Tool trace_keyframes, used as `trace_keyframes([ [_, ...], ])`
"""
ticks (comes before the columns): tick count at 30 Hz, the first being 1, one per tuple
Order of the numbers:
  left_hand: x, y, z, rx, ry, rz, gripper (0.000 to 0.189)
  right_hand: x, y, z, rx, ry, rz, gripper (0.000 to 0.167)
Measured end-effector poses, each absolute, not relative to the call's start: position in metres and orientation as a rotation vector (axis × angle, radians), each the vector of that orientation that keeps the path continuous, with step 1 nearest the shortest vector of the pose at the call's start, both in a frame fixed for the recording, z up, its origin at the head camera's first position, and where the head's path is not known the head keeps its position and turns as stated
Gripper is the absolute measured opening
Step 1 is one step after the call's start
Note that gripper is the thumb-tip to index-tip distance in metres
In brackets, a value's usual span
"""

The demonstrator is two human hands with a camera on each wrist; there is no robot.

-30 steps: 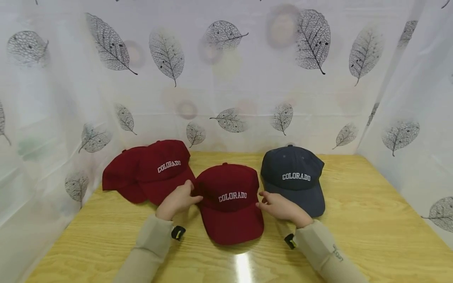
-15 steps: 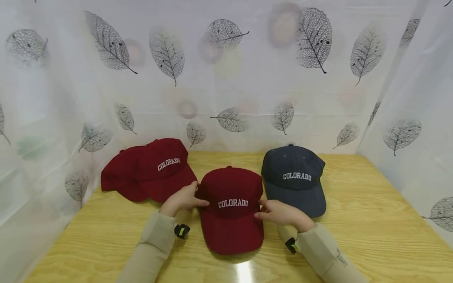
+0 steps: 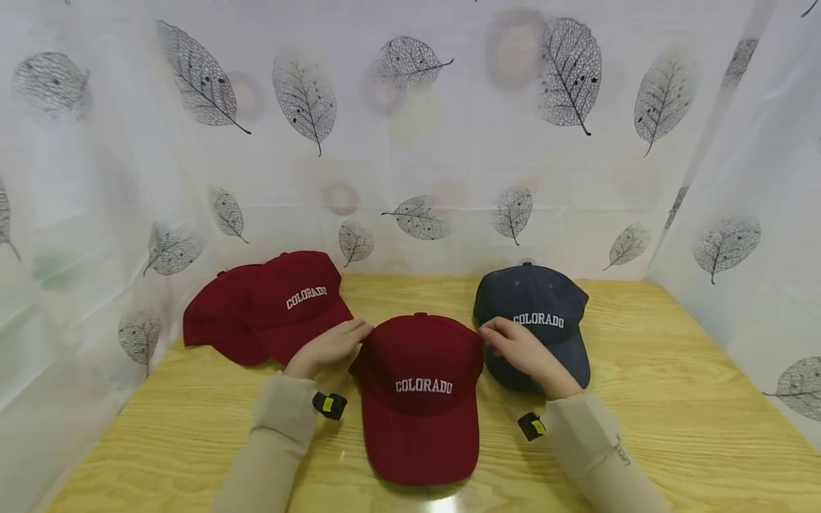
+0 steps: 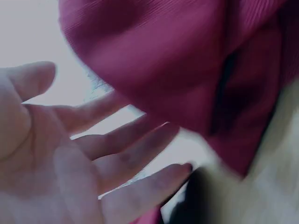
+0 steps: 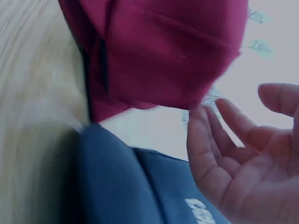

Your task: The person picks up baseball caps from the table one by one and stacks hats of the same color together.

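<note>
A dark red baseball cap point(image 3: 420, 434) lettered COLORADO lies at the front middle of the table, brim toward me. At its upper left side is my left hand point(image 3: 328, 349); in the left wrist view the fingers point(image 4: 140, 140) are extended, their tips at the cap's fabric point(image 4: 154, 60) and the thumb apart. My right hand point(image 3: 522, 349) is at the upper right side, with fingertips at the crown's edge point(image 5: 173, 88) and the thumb held away. That hand overlaps a navy baseball cap point(image 3: 571, 345) just behind it, hiding part of its brim.
Two more dark red caps overlap at the back left, one in front point(image 3: 298, 285) and one partly hidden behind it point(image 3: 221, 310). The wooden table point(image 3: 673, 399) ends at a leaf-printed white curtain point(image 3: 449, 157) at the back and sides. Each wrist wears a small black device point(image 3: 330, 405).
The middle red cap has slid toward me. Both hands, first lower along its sides, have moved back and up to its crown's upper edges. The other caps stay put.
</note>
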State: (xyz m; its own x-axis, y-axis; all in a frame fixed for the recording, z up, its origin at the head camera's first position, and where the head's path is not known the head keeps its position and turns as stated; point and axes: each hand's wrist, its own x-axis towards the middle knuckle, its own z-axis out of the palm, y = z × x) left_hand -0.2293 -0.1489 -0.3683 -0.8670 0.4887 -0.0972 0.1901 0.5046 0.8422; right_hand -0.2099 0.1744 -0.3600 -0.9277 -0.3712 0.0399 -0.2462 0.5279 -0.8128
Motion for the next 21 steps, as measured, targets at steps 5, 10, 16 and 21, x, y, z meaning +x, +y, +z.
trace_keyframes([
  [5,-0.235,-0.134,-0.384,0.362,2.088,1.714,0.053,-0.220,0.159,-0.370,-0.494,2.580,-1.438,0.026],
  [10,-0.237,-0.129,-0.389,0.378,2.114,1.744,0.048,-0.226,0.152,-0.375,-0.478,2.563,-1.456,0.024],
  [16,-0.242,-0.125,-0.388,0.379,2.188,1.729,0.057,-0.235,0.155,-0.381,-0.575,2.459,-1.591,0.024],
  [21,-0.242,-0.124,-0.385,0.440,2.298,1.697,0.054,-0.236,0.154,-0.382,-0.625,2.310,-1.707,0.024],
])
